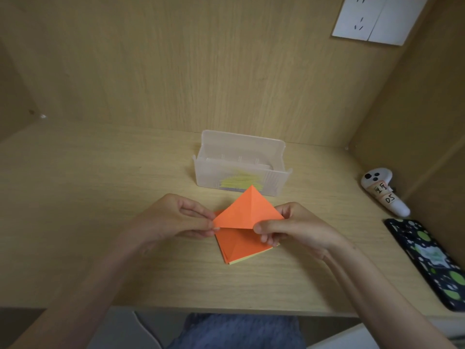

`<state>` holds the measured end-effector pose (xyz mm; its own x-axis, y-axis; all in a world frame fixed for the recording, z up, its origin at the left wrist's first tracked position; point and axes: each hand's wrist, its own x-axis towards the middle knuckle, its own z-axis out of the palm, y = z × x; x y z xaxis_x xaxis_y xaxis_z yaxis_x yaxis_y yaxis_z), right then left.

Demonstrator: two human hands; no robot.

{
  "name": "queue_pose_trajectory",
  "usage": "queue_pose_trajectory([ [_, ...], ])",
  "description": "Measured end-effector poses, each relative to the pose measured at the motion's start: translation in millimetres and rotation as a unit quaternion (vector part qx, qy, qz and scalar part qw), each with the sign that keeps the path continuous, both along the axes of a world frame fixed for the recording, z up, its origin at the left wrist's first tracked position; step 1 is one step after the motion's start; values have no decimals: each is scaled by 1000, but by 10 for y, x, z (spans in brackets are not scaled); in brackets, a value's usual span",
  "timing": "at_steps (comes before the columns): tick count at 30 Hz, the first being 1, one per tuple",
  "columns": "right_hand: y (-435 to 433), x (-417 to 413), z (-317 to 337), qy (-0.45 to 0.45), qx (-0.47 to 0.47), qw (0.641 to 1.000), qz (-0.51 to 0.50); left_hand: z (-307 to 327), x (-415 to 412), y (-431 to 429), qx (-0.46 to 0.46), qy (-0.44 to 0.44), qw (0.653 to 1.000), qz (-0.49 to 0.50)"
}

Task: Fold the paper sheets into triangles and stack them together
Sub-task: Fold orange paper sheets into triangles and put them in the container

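Both hands, left (173, 217) and right (289, 227), pinch an orange triangle (247, 210) above the stack (239, 245).

Open desk (75, 210) at left; blocked just behind the stack (241, 250) by box (241, 170), at right by controller (385, 193) and phone (427, 260) (along the wall (427, 109)).
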<state>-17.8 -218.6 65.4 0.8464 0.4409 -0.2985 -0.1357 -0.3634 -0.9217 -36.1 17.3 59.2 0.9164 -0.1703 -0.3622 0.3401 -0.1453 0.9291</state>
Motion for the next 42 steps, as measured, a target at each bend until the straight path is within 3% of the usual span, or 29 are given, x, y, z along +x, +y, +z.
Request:
queue_pose_trajectory([
  [17,-38,-14,-41,5,14,999,-31,-42,34,-23,-12,-3,1000,-18],
  [21,-111,4,-42,-2,33,997,-73,-86,47,67,-3,-18,999,26],
  [28,17,3,-107,-15,102,987,-120,-77,-7,-145,-72,-34,997,-20],
  [32,119,-3,-150,-8,124,984,-126,-102,-35,-347,-133,-55,989,32],
  [37,158,-17,-194,-16,111,989,-102,-114,-12,-464,-146,-69,981,110],
  [40,127,-27,-206,-70,125,983,-119,-83,10,-460,-153,-72,976,140],
  [42,55,-22,-206,-167,127,970,-122,-64,22,-441,-147,-62,976,145],
])
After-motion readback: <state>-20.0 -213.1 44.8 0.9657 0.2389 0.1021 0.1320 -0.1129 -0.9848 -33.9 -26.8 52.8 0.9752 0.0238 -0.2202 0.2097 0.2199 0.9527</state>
